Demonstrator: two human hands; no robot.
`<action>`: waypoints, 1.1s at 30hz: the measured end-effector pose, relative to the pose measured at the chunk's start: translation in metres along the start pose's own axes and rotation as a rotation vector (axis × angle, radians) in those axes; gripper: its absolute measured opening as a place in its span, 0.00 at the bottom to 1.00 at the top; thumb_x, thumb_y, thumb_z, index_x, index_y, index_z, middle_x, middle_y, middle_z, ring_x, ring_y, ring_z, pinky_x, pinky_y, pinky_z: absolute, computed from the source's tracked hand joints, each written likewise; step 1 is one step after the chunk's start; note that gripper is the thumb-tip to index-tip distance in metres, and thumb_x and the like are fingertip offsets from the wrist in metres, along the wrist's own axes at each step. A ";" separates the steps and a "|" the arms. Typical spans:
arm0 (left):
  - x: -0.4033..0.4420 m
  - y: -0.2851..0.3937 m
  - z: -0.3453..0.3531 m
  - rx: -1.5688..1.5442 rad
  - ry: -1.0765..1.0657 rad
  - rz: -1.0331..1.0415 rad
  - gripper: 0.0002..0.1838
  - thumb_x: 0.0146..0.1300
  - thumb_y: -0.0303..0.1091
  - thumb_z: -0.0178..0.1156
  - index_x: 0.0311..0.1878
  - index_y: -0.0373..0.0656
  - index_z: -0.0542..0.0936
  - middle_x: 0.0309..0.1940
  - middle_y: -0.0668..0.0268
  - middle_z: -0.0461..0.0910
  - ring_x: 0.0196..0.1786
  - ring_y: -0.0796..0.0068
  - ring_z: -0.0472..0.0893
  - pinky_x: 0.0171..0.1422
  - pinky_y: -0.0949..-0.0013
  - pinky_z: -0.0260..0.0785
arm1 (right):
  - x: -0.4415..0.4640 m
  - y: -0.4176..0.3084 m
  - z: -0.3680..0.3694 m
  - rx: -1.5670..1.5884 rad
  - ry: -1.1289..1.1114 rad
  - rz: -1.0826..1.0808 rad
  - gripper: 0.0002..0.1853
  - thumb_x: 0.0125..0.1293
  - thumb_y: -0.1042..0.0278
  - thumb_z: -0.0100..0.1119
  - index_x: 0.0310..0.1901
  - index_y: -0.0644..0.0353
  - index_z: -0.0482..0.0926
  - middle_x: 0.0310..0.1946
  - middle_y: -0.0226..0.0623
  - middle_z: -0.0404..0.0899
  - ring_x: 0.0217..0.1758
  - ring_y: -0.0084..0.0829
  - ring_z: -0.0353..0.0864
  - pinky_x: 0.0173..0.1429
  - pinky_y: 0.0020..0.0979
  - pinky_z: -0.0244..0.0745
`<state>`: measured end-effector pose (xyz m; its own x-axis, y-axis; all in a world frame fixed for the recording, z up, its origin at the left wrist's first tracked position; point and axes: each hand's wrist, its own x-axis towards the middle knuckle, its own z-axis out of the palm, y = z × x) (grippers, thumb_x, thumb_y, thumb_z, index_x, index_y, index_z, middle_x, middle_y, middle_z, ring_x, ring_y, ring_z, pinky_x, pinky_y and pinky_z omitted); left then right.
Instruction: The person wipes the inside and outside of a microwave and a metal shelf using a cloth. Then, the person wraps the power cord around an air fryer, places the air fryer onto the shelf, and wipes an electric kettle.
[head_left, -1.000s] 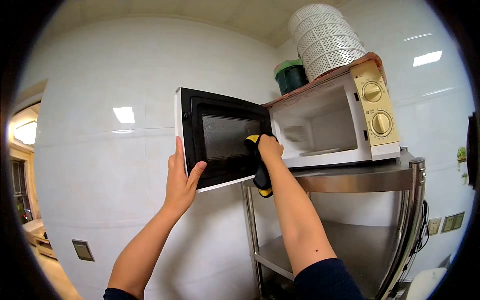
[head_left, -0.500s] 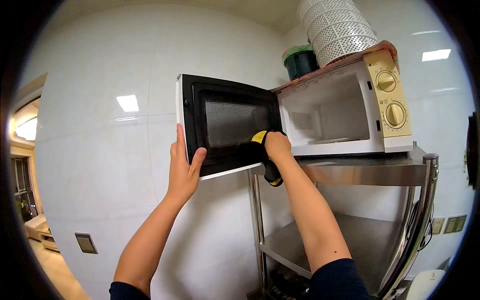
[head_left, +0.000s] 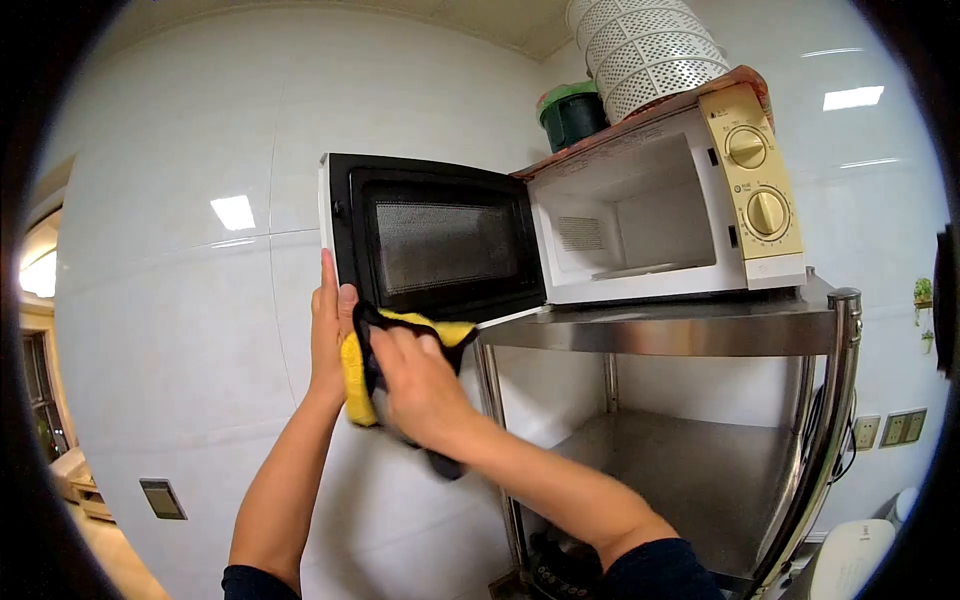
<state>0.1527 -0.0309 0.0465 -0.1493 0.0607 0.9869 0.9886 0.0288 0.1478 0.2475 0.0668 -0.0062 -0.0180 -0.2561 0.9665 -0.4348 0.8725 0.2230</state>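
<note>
The microwave (head_left: 640, 215) stands with its door (head_left: 440, 245) swung out to the left, showing the dark inner panel and mesh window. My left hand (head_left: 328, 325) grips the door's free edge near its lower corner, thumb on the inner side. In my right hand (head_left: 415, 385) is a yellow and black cloth (head_left: 357, 380), bunched under the fingers at the door's lower left edge, close beside my left thumb. Motion slightly blurs the right hand. The cloth hides the door's lower corner.
A steel rack (head_left: 660, 330) carries the microwave. On top of it are stacked white perforated baskets (head_left: 655, 60) and a dark green container (head_left: 573, 115). Tiled wall (head_left: 180, 330) runs behind and left, with a switch (head_left: 162, 499). Wall sockets (head_left: 885, 430) and cables are at the right.
My right hand has moved left with the cloth, from the lower right of the door to its lower left corner. My left hand keeps its hold. The view has shifted slightly.
</note>
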 end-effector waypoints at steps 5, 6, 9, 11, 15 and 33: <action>-0.002 -0.001 -0.004 0.082 0.017 0.109 0.30 0.73 0.49 0.34 0.72 0.44 0.47 0.51 0.52 0.66 0.53 0.61 0.67 0.64 0.67 0.54 | -0.002 0.042 -0.004 -0.322 -0.065 0.086 0.15 0.44 0.79 0.53 0.37 0.58 0.74 0.39 0.38 0.72 0.44 0.42 0.72 0.44 0.39 0.73; -0.002 -0.002 -0.004 0.086 0.017 0.105 0.30 0.73 0.49 0.34 0.72 0.44 0.47 0.51 0.52 0.66 0.53 0.61 0.67 0.64 0.67 0.54 | -0.001 0.055 -0.012 -0.390 -0.067 0.106 0.10 0.45 0.77 0.53 0.32 0.58 0.74 0.37 0.38 0.74 0.44 0.42 0.73 0.43 0.38 0.74; 0.000 -0.003 -0.004 0.024 0.006 0.104 0.32 0.72 0.52 0.33 0.73 0.45 0.46 0.53 0.51 0.66 0.56 0.61 0.66 0.65 0.66 0.52 | 0.003 0.106 -0.028 -0.824 -0.182 0.255 0.06 0.54 0.72 0.53 0.27 0.57 0.80 0.31 0.38 0.79 0.36 0.35 0.81 0.37 0.35 0.78; -0.001 -0.003 -0.003 0.026 0.007 0.091 0.32 0.72 0.52 0.33 0.73 0.45 0.46 0.52 0.52 0.66 0.55 0.62 0.66 0.65 0.66 0.53 | 0.004 0.131 -0.042 -0.813 -0.241 0.373 0.07 0.55 0.72 0.53 0.29 0.60 0.81 0.33 0.41 0.80 0.37 0.39 0.82 0.38 0.35 0.78; -0.001 -0.007 -0.001 0.020 0.006 0.028 0.32 0.72 0.52 0.31 0.72 0.44 0.45 0.50 0.54 0.65 0.53 0.64 0.66 0.64 0.67 0.53 | -0.007 0.122 -0.031 -0.565 -0.066 0.158 0.05 0.50 0.76 0.52 0.28 0.62 0.78 0.30 0.43 0.77 0.36 0.44 0.78 0.41 0.40 0.74; 0.002 0.001 -0.002 -0.034 -0.021 -0.014 0.31 0.73 0.49 0.33 0.73 0.45 0.44 0.57 0.47 0.63 0.61 0.56 0.63 0.69 0.65 0.48 | -0.014 0.077 0.013 -0.240 0.245 0.119 0.17 0.35 0.86 0.51 0.33 0.66 0.73 0.35 0.46 0.71 0.42 0.49 0.69 0.47 0.43 0.67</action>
<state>0.1532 -0.0328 0.0482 -0.1634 0.0810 0.9832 0.9864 -0.0041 0.1643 0.2032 0.1318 -0.0039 0.1730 -0.0653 0.9828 -0.2181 0.9705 0.1029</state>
